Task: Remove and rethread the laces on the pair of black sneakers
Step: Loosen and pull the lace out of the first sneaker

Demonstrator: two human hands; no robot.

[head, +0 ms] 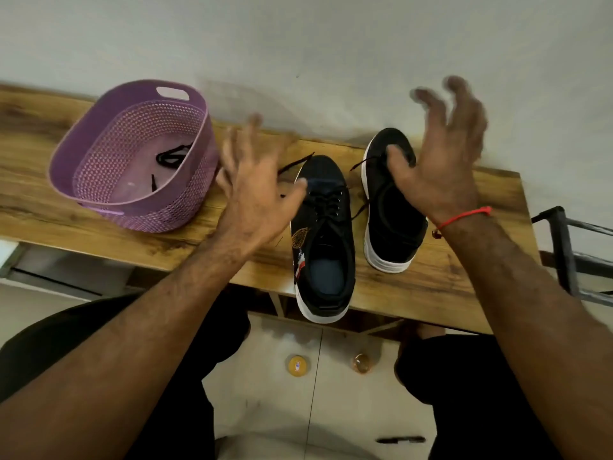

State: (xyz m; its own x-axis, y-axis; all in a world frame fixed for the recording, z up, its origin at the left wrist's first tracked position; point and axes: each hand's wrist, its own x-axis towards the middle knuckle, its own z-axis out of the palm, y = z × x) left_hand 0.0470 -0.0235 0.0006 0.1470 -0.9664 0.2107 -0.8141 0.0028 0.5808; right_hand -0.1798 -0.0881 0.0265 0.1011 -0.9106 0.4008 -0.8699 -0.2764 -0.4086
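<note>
Two black sneakers with white soles stand side by side on a wooden table (431,287). The left sneaker (323,240) has a black lace through its eyelets, and its heel hangs over the table's near edge. The right sneaker (391,207) stands a little farther back, partly behind my right hand, with loose lace ends trailing from it. My left hand (255,187) hovers blurred just left of the left sneaker, fingers spread, holding nothing. My right hand (441,151) is raised over the right sneaker, fingers spread and slightly curled, also holding nothing. A red thread (464,215) circles my right wrist.
A purple perforated basket (99,200) sits on the table's left with a black lace (172,157) inside. The wall runs behind the table. A dark metal frame (564,254) stands at the right. On the floor below lie a yellow lid (298,365), a small round object (361,361) and a pen (401,439).
</note>
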